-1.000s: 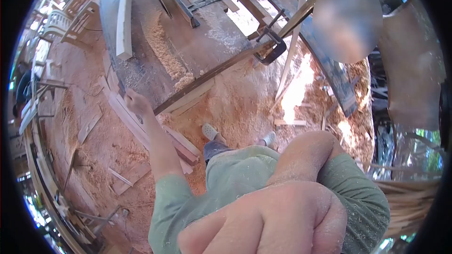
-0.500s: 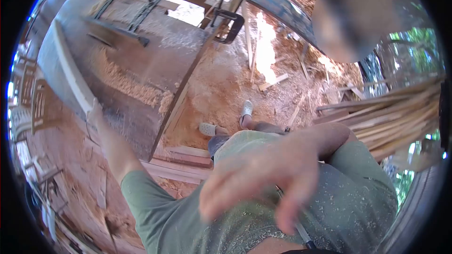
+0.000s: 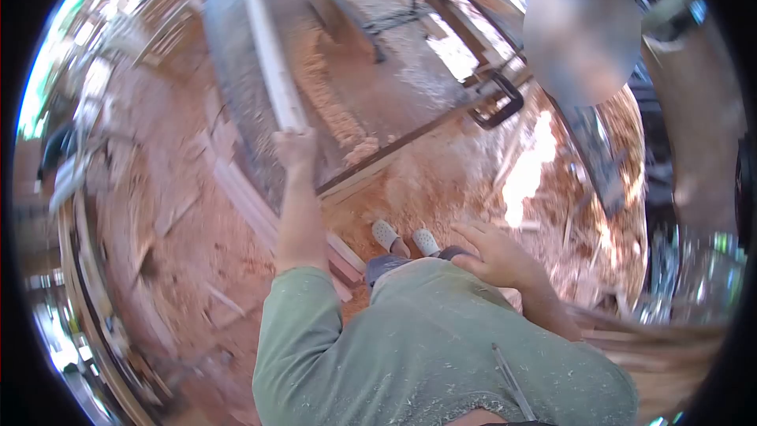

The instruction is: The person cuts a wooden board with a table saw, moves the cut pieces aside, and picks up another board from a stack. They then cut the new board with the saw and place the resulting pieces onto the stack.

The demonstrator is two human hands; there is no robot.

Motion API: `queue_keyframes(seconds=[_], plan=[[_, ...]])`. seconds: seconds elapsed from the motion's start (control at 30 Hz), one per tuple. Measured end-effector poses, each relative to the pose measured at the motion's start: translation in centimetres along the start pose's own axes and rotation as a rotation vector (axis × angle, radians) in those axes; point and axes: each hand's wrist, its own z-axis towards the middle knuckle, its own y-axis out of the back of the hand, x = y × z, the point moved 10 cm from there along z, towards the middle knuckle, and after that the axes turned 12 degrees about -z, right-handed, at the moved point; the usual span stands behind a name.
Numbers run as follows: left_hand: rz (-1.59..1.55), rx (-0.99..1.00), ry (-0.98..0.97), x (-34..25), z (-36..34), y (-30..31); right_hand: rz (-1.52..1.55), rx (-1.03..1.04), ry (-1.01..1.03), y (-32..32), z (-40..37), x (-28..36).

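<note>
My left hand (image 3: 295,147) is closed round the near end of a long, pale wooden strip (image 3: 270,55). The strip lies lengthwise on a dusty worktable (image 3: 233,47), along its left side. Beside it a ridge of sawdust (image 3: 330,95) runs across the tabletop, next to a dark upright board (image 3: 343,12). My right hand (image 3: 497,256) hangs in front of my shirt, fingers stretched out, holding nothing. A pencil-like stick (image 3: 512,383) rests against the shirt.
A black C-clamp (image 3: 501,102) grips a rail at the table's right edge. Planks (image 3: 240,189) lie on the sawdust-covered floor by the table's near left side. Wooden chairs (image 3: 169,31) stand at the far left. A blurred round patch (image 3: 583,31) hides part of the upper right.
The view has swung, so the table now appears further right. My right hand has moved from close before the camera down and forward. My left hand still holds the strip's end.
</note>
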Motion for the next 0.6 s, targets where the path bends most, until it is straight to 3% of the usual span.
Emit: queue_keyframes(seconds=[0.1, 0.17, 0.23, 0.27, 0.3, 0.33, 0.4, 0.47, 0.5, 0.57, 0.6], plan=[[-0.096, -0.050, 0.138, 1.3, -8.8, 4.5, -0.055, 0.149, 0.139, -2.7, 1.1, -1.2], [0.011, 0.053, 0.237, 2.3, -15.1, 7.7, -0.125, 0.219, 0.305, -5.4, 2.6, -2.2], [0.049, -0.071, -0.032, 4.3, -21.8, 9.9, 0.360, 0.606, 0.217, -11.4, 4.5, -4.8], [-0.016, 0.014, 0.098, 4.9, -25.5, 12.1, 0.841, 0.803, -0.037, -15.1, 5.4, -7.0], [-0.098, 0.082, 0.234, 5.2, -29.2, 14.2, 1.013, 0.947, -0.213, -17.7, 5.9, -7.3], [-0.104, 0.098, 0.286, 6.9, -33.0, 15.2, 1.082, 0.958, -0.139, -20.1, 7.9, -7.7], [-0.124, 0.105, 0.329, 10.5, -40.5, 16.4, 1.085, 0.770, -0.195, -24.8, 13.3, -10.1], [-0.192, -0.021, 0.468, 11.2, -47.6, 21.4, 1.261, 0.660, -0.429, -28.2, 16.2, -10.3], [-0.295, -0.075, 0.512, 11.2, -51.2, 23.5, 1.212, 0.733, -0.401, -29.7, 16.4, -8.7], [-0.365, -0.199, 0.638, 13.1, -58.7, 26.6, 1.428, 0.560, -0.603, -31.3, 17.1, -7.5], [-0.338, -0.193, 0.655, 13.6, -61.1, 27.1, 1.382, 0.614, -0.595, -32.2, 17.5, -5.8]])
